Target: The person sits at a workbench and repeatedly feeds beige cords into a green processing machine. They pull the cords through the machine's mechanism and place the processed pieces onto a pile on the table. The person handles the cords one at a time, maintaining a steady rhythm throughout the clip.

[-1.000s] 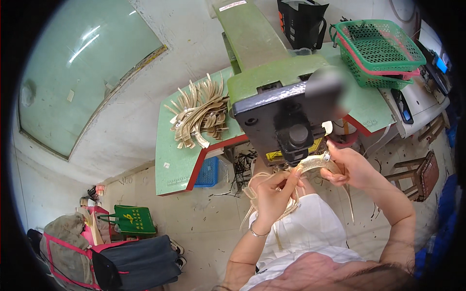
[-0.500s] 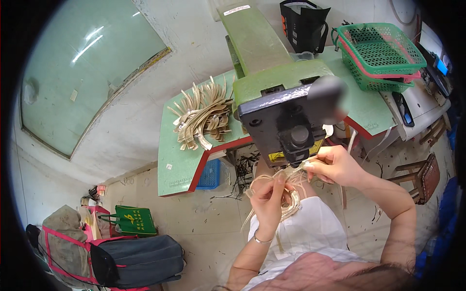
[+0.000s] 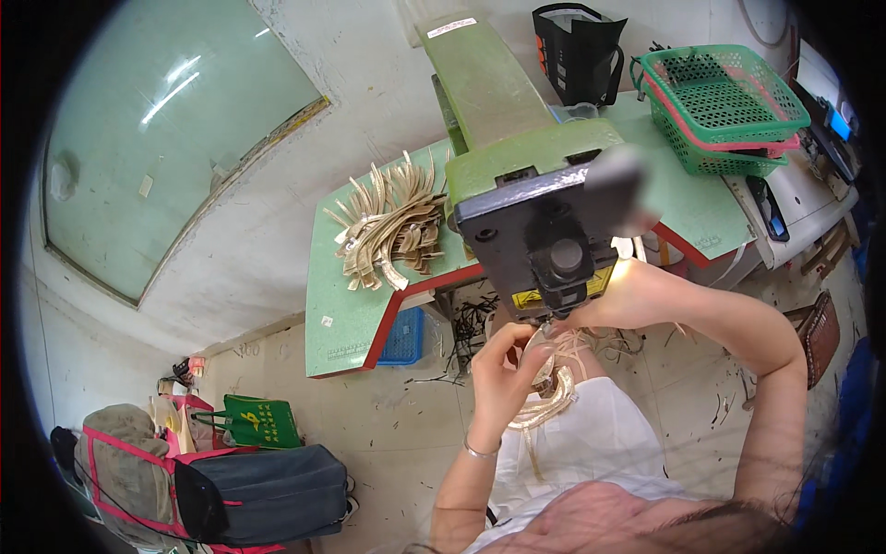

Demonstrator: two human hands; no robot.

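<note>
Under the black head of a green press-like machine [image 3: 540, 235], my left hand [image 3: 503, 374] is closed in a pinch on gold straps [image 3: 554, 402], likely shoe-upper pieces. A curved gold band of them hangs below the fingers, over my white-clothed lap. My right hand [image 3: 614, 300] is close by at the lower tip of the machine, its wrist bent and its fingers curled in toward the same piece. Thin loose strap ends [image 3: 577, 349] dangle beneath it. The machine head partly hides the right fingertips and the spot where the piece meets the tip.
A pile of gold-beige straps [image 3: 392, 222] lies on the green table [image 3: 337, 314] at left. Green and pink baskets [image 3: 724, 102] and a black bag [image 3: 581, 51] stand behind at right. A blue crate [image 3: 401, 337], bags [image 3: 268, 489] and a brown stool [image 3: 821, 342] are lower down.
My right hand has moved left and up, nearer the machine's tip and partly behind its head. My left hand has shifted slightly, and the curved band shows more below it.
</note>
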